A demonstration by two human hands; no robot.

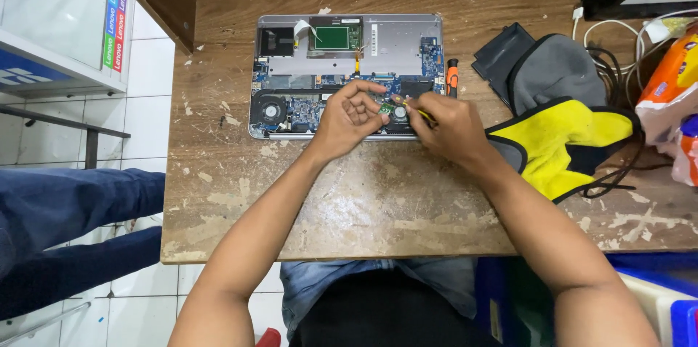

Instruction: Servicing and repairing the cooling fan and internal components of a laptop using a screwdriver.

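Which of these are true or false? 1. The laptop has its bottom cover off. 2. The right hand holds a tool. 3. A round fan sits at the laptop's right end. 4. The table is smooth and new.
1. True: the laptop lies open, boards showing.
2. True: the right hand grips a yellow-handled tool, beside the left hand.
3. False: the fan sits at its left end.
4. False: the table is worn and flaking.
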